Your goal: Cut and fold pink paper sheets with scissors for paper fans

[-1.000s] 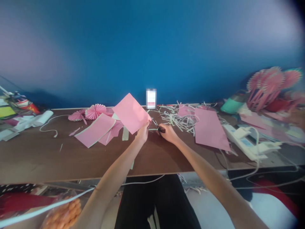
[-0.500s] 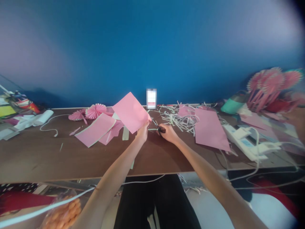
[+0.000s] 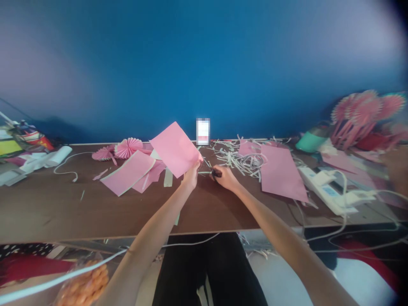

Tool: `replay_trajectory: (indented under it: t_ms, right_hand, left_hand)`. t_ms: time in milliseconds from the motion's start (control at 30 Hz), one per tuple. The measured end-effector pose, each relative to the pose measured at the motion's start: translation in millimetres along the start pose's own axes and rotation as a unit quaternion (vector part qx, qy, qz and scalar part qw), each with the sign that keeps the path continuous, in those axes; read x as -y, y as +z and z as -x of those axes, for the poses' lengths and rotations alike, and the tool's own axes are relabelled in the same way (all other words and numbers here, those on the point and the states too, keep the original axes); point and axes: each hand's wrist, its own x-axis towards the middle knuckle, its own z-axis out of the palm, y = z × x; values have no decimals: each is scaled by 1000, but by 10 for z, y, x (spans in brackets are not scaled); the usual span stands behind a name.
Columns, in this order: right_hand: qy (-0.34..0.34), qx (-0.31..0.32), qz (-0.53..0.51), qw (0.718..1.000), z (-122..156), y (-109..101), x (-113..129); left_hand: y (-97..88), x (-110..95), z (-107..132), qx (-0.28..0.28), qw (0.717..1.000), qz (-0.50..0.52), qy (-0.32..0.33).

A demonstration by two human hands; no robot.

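Observation:
My left hand (image 3: 191,175) grips a sheet of pink paper (image 3: 176,149) by its lower right corner, and the sheet is tilted up off the table. Just to the right, my right hand (image 3: 225,177) is closed around the dark handles of a pair of scissors (image 3: 216,172). The scissor blades point up and left toward the held corner; whether they touch the paper is too small to tell. Pale paper strips (image 3: 244,161) lie heaped behind my right hand. Left of the held sheet are more pink sheets (image 3: 129,173) with pale edges.
Pink folded paper fans (image 3: 128,148) lie at back left. A large pink sheet (image 3: 282,172) and a white power strip (image 3: 328,190) with cables are on the right, with more fans (image 3: 363,111) behind. A phone-like blurred screen (image 3: 203,131) stands against the blue wall.
Both hands, the pink paper and the scissors hold nearly the same position. At the far right edge, a blurred brownish shape now shows beside the pink papers.

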Motion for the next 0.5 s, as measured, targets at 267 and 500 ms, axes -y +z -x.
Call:
replay_trajectory:
  t_ms: [267, 500]
  right_hand:
    - [12, 20, -23, 999, 26, -27, 11]
    - [10, 19, -24, 999, 23, 1, -35]
  left_hand:
    - [-16, 4, -6, 20, 998, -50, 35]
    - [-17, 8, 5, 49, 999, -8, 11]
